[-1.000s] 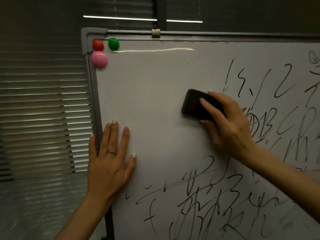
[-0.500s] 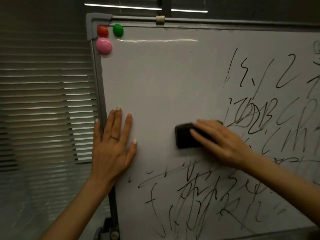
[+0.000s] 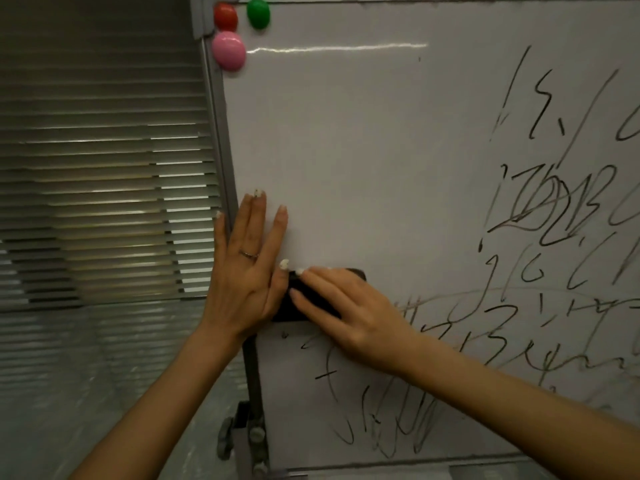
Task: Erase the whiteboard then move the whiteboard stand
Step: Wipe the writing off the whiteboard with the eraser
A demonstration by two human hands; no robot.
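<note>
The right hand [image 3: 349, 313] lies low in the middle of the frame, its fingers curled over a black eraser [image 3: 304, 306] and pressing it flat against the whiteboard [image 3: 363, 150]. Most of the eraser is hidden under those fingers; only its dark left part and a strip of its top edge show. The left hand [image 3: 247, 271] lies just left of it, fingers straight and spread, palm flat on the board near its left edge, with the little finger over the grey frame [image 3: 221, 150]. A ring [image 3: 249, 253] sits on one finger. The left thumb touches the left end of the eraser, so the two hands meet there.

Around the hands the board's upper left area is wiped white, carrying only a streak of reflected light. Black scribbles [image 3: 554, 220] fill the right side and the area below the eraser, some of them smeared to grey; they run off the right edge of the frame and cannot be read. In the upper left corner of the board sit three round magnets: a red magnet [image 3: 225, 16], a green magnet [image 3: 258, 12] and a larger pink magnet [image 3: 229, 50] below them.

Under the left wrist the stand post [image 3: 251, 393] runs down to a clamp with knobs [image 3: 257, 434], cut off at the bottom edge. Window blinds [image 3: 104, 202] fill the left of the frame.
</note>
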